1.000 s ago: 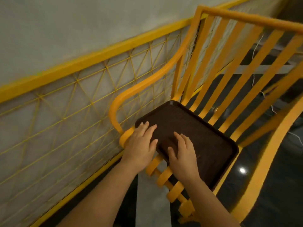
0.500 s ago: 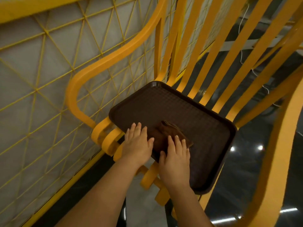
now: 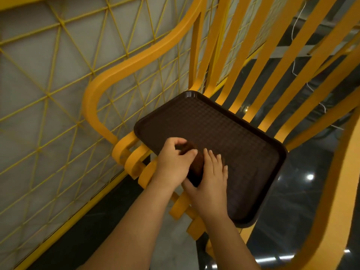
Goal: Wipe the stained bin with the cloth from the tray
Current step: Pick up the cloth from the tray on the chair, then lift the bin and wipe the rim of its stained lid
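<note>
**Cloth being gathered from the tray, bin not yet reached**

A dark brown cloth (image 3: 194, 166) is pinched by the curled fingers of the left hand (image 3: 173, 162). Just beside it, the right hand (image 3: 209, 182) lies against the cloth with fingers straight. Beneath both hands sits a brown tray (image 3: 243, 145) on a yellow slatted chair (image 3: 253, 61). No stained bin is seen; wiping is judged still undone

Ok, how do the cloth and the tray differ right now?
The cloth is small, soft and bunched up; the tray is much larger, flat and rigid with a raised rim. The cloth is pinched by the left hand with the right hand against its other side; the tray is not gripped and rests on the yellow chair seat. Both are dark brown, so the cloth blends into the tray.
</note>
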`<state>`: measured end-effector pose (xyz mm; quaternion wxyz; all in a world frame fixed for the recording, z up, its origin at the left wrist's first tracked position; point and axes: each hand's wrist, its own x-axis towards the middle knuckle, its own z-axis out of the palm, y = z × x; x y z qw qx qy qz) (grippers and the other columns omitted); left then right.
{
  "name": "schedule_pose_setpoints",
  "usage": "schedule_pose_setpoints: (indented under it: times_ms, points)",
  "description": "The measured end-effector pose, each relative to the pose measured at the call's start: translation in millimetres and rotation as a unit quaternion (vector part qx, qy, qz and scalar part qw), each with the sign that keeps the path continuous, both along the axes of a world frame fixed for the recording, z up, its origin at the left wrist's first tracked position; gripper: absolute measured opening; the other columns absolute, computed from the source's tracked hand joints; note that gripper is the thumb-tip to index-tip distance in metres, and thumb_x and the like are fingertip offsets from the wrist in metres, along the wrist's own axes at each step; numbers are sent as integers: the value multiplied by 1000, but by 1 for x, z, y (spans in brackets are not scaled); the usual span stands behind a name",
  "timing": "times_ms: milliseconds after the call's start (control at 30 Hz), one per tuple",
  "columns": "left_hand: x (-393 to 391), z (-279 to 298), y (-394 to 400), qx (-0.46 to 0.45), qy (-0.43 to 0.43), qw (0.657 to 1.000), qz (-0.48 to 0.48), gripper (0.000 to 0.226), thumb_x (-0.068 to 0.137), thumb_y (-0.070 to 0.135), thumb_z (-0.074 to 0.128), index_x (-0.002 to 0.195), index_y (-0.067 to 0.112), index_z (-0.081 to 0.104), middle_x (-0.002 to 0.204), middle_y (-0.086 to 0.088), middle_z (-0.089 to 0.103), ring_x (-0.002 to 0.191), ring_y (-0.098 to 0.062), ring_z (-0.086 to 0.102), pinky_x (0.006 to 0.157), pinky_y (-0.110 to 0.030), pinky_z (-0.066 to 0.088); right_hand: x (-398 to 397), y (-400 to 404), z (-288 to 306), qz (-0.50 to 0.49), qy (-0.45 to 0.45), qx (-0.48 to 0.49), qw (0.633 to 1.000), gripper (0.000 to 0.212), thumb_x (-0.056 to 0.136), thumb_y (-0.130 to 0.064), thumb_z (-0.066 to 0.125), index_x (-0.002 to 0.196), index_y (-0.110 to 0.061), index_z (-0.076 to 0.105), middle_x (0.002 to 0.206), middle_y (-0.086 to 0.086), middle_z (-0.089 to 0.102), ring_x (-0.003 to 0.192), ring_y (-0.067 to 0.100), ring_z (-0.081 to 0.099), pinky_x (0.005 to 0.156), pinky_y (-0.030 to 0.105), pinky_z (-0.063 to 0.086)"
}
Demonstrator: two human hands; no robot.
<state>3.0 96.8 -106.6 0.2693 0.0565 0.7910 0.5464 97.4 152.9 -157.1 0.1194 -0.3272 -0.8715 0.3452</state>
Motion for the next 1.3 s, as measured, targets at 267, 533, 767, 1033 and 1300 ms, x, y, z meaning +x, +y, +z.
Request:
schedule_pose_setpoints:
  times_ms: [267,533,767,1033,1300]
  points:
    - [15,6,-87,188,-212,940,189,61,88,68,41,134,29,51,109,6,61,99,-14,59,73,-27,46,-5,-39,71,10,72,-361,930,26,96,-17,53,112,-32,68,95,-7,73,91,12,69,86,36,57]
    - [63,-7,-189,329,-374,857,135,88,52,59,85,125,16,65,123,-20,67,111,-38,65,91,-52,53,13,-79,83,53,-3,-581,812,17,94,-21,57,106,-27,68,95,3,76,90,23,73,84,44,57]
    - [98,-4,-245,232,-189,931,208,36,68,-2,69,97,18,75,101,-11,76,94,-26,73,75,-37,57,36,-110,62,177,6,-558,811,27,91,1,51,96,-15,72,101,7,75,94,24,71,75,32,59]
    - [144,-15,-309,388,-253,849,253,64,63,8,74,125,8,61,125,-19,65,114,-32,64,82,-40,59,53,-153,27,237,44,-539,807,22,71,-13,58,51,-17,66,106,4,71,96,27,66,73,41,58]
    - [199,-45,-312,231,-287,848,382,58,57,3,76,113,15,68,118,-15,66,107,-37,62,83,-52,54,80,-196,1,154,-39,-611,776,29,79,-12,60,106,-20,68,102,5,74,91,20,72,79,38,56]
